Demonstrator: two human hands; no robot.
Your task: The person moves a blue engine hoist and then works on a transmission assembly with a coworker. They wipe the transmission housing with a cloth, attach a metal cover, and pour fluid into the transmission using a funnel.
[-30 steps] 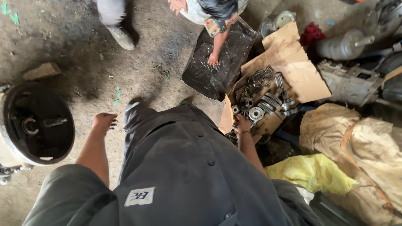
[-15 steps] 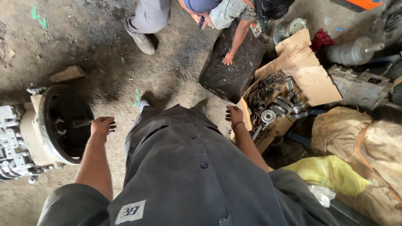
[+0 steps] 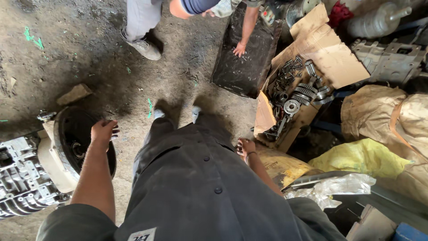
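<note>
The left hand (image 3: 103,131) hangs loosely curled and empty over the rim of the bell housing (image 3: 73,143), which lies on the dirt floor (image 3: 89,53). The right hand (image 3: 245,146), also empty and relaxed, hangs well right of the housing, near a cardboard tray of gears (image 3: 296,96). The work seems to be at the reach-in stage, and a grip on the housing rim would call for the fingers to close.

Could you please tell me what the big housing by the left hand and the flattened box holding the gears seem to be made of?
The bell housing by the left hand looks like cast metal, probably aluminium: pale dull grey, ribbed, with a grimy dark inside. The flattened box is brown cardboard, matte, creased and torn at the edges. The gears on it look like steel, grey with toothed rims.
</note>
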